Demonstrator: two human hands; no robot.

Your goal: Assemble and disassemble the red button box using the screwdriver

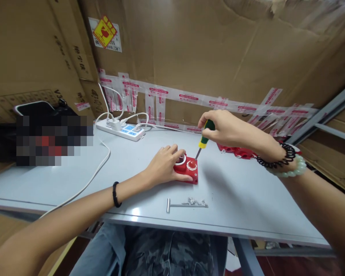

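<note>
On the table lies a red box-shaped device [194,177] with a round red knob and a white-rimmed round part. My left hand [166,165] grips its left side, thumb along the near edge and fingers over the far side. In my right hand [218,126] is a screwdriver [202,142] with a green and yellow handle. It leans at a slant, its tip at the device's far right corner, where a screw seems to sit. Nearer to me lie a metal T-shaped rod [178,206] and several small screws [192,201].
More red devices [237,151] lie behind my right forearm. A white power strip [126,130] with plugs stands at the back left, its cable [99,168] running to the front edge. Large cardboard boxes [175,46] wall the back. A black bag [2,142] sits at far left.
</note>
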